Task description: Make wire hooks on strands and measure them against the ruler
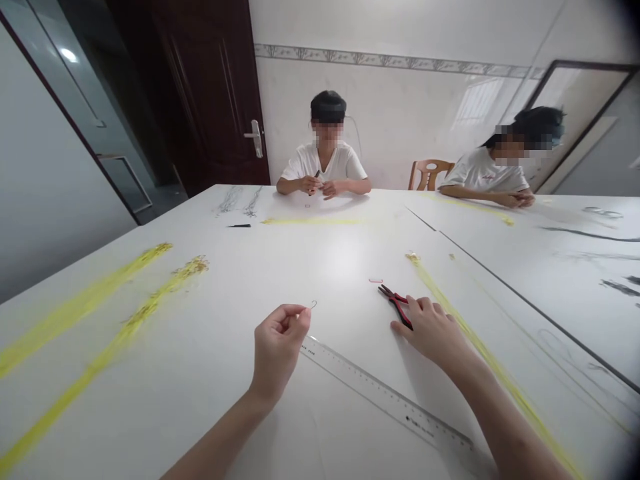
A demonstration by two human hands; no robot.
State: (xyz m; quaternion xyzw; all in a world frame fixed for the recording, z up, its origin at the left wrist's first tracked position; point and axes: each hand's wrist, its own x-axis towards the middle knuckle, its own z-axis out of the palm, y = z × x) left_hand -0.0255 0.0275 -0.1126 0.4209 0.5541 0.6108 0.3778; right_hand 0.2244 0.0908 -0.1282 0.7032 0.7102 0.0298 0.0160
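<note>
My left hand (281, 337) is closed, with thumb and forefinger pinching a small metal hook (314, 305) whose curved end sticks up past the fingertips. My right hand (433, 327) lies over the handles of the pliers (399, 303), which have red and black grips. Their dark jaws are slightly apart and point away to the left, at the table. Just beyond the jaws is a small red outlined piece (375, 281). Between my forearms, a clear ruler (385, 390) lies slantwise, its upper end close to my left wrist.
Long yellow bundles with golden ends (165, 287) stretch across the white table (225, 413) at left; another yellow bundle (465, 327) runs beside my right arm. A black pointed tool (239, 226) lies farther off. Two people in white shirts (300, 160) sit across.
</note>
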